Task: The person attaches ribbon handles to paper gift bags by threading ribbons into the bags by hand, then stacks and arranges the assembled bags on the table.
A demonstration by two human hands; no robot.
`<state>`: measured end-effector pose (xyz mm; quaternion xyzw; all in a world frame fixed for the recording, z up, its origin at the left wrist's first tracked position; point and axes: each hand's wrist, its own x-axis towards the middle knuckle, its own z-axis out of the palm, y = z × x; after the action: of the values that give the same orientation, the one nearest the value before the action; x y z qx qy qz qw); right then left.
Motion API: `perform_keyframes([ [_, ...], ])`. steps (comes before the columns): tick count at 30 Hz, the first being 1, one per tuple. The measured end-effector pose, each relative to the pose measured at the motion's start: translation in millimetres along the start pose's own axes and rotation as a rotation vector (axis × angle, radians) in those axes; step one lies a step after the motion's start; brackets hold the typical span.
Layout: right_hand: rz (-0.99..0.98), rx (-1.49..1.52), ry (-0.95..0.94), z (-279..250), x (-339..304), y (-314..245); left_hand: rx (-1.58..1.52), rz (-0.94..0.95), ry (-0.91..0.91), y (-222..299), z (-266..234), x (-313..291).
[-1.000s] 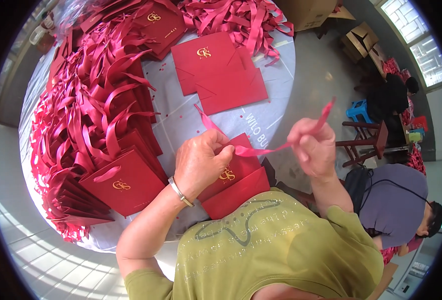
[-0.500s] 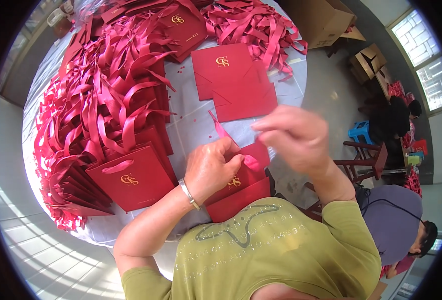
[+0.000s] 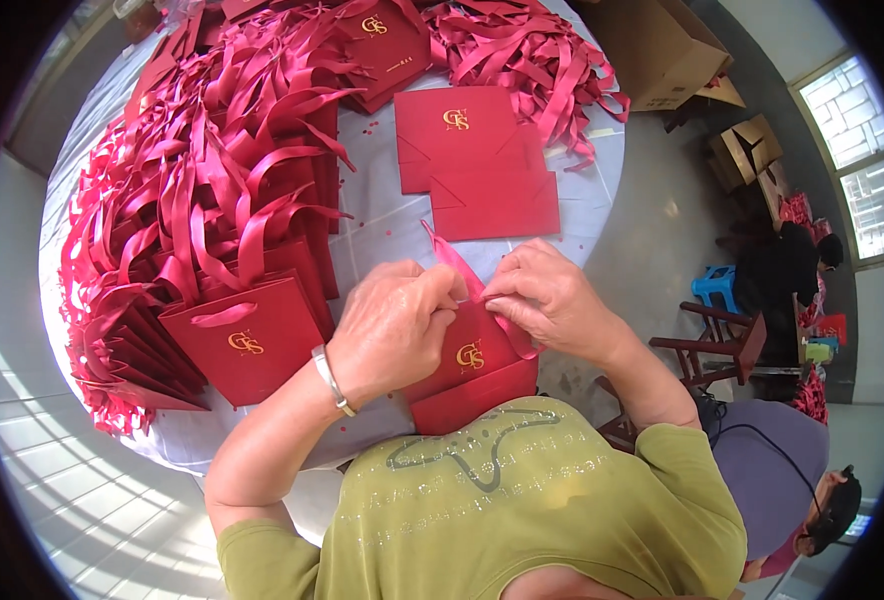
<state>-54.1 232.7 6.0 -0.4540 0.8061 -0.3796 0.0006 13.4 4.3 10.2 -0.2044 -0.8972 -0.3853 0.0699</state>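
A red paper bag (image 3: 492,352) with a gold emblem lies in front of my body, at the near edge of the table. Across its far edge runs a pink ribbon (image 3: 452,257), with one part lying beyond the bag and another hanging over its right side. My right hand (image 3: 552,305) pinches the ribbon between thumb and fingertips. Close beside it, my left hand (image 3: 397,325) is closed at the ribbon, its fingers curled over the bag's left side. Just what lies under the left fingertips is partly hidden.
Red bags with ribbon handles (image 3: 247,340) crowd the table's left. Flat red bags (image 3: 497,205) lie beyond my hands, with a heap of loose ribbons (image 3: 532,60) farther back. Cardboard boxes (image 3: 652,55), a blue stool (image 3: 717,288) and another person (image 3: 772,460) are to the right.
My right hand has come down and left to the ribbon, beside my left hand. The ribbon part at the bag's right now hangs longer. The view has shifted slightly.
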Motion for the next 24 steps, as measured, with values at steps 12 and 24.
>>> perform_keyframes([
  [12, 0.227, 0.073, 0.089, -15.1, 5.9, 10.2, -0.499, -0.273, -0.126, -7.0, -8.5, 4.7],
  [24, -0.039, -0.269, 0.213, -9.9, 8.3, -21.5, -0.595, -0.624, -0.299, -11.7, -5.7, 5.1],
])
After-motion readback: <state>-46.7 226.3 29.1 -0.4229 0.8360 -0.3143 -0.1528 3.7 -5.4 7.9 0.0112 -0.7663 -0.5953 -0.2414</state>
